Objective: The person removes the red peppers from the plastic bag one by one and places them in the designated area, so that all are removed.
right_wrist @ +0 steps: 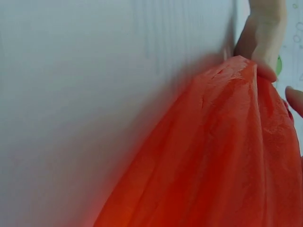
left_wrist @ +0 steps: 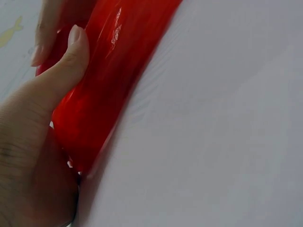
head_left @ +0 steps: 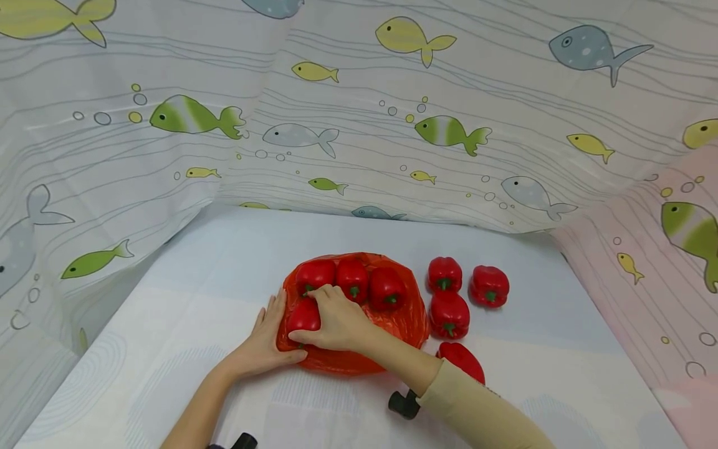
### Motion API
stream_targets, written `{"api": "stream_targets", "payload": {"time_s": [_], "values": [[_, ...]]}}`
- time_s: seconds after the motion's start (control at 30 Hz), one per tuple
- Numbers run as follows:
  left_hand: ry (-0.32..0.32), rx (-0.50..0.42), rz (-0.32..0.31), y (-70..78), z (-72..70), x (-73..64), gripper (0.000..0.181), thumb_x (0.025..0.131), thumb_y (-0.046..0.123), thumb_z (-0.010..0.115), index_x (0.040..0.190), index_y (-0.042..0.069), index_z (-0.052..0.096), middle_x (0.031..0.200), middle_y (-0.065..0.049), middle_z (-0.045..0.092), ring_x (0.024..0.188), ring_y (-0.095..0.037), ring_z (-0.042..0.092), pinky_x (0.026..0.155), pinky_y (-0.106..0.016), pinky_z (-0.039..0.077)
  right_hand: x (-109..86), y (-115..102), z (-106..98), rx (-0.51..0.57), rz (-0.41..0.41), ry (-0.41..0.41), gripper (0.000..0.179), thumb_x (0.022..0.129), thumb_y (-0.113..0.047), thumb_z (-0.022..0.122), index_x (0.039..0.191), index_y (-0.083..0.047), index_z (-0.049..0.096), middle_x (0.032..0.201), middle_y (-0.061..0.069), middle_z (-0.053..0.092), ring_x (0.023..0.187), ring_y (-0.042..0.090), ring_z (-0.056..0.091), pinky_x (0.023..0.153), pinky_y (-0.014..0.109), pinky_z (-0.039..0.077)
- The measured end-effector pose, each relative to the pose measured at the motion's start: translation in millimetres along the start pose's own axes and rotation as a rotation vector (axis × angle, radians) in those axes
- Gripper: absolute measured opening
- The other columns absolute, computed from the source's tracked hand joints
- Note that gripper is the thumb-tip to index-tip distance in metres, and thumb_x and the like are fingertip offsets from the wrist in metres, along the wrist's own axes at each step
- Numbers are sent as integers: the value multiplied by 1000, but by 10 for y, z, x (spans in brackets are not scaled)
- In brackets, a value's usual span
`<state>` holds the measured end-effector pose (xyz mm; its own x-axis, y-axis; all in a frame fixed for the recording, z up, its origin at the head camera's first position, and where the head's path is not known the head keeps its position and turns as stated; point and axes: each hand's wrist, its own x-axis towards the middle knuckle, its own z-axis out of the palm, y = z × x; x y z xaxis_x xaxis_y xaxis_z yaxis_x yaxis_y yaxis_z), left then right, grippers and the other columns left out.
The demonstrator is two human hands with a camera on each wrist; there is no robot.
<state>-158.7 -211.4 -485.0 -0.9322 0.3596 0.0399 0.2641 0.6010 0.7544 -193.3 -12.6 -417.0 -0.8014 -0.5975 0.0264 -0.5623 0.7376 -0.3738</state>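
Note:
A red bell pepper (head_left: 305,315) lies at the left inside a glossy orange-red plastic bag (head_left: 342,365), which is spread open in a round shape. My right hand (head_left: 336,321) grips this pepper from above, thumb at its near side and fingers at its far side. My left hand (head_left: 263,346) rests against the bag's left side, fingers straight along it and thumb along its front edge. In the left wrist view, the left thumb (left_wrist: 66,66) lies over the bag's rim. Three more red bell peppers (head_left: 351,279) sit in a row along the bag's far side.
Right of the bag, several red bell peppers (head_left: 490,287) stand on the white table (head_left: 235,262); the nearest pepper (head_left: 461,362) is partly covered by my right sleeve. Fish-print cloth (head_left: 348,125) hangs around the table's back and sides.

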Motion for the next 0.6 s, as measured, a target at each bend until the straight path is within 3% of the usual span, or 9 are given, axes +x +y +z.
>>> {"api": "stream_targets", "payload": {"time_s": [0.17,0.4,0.6], "values": [[-2,7,5,12,-13,14,123,76,45,77,151,-2,-8,159,-20,-8,142,-45,-12,111,-60,-7,-12,9,8,-9,13,-13,70,83,-60,63,132,-12,52,126,5,52,113,19,50,84,39,54],[-1,7,7,-13,5,24,124,75,46,77,151,-2,-7,159,-20,-6,142,-44,-11,110,-61,-7,-26,-10,6,101,51,-56,71,82,-56,68,132,-10,47,124,6,57,109,18,56,87,34,53],[3,3,22,-25,12,23,124,75,44,78,151,-3,-8,159,-21,-7,142,-45,-12,110,-61,-7,-34,24,45,164,65,-6,76,78,-51,74,133,-6,46,126,6,54,111,18,53,87,32,52]]}}
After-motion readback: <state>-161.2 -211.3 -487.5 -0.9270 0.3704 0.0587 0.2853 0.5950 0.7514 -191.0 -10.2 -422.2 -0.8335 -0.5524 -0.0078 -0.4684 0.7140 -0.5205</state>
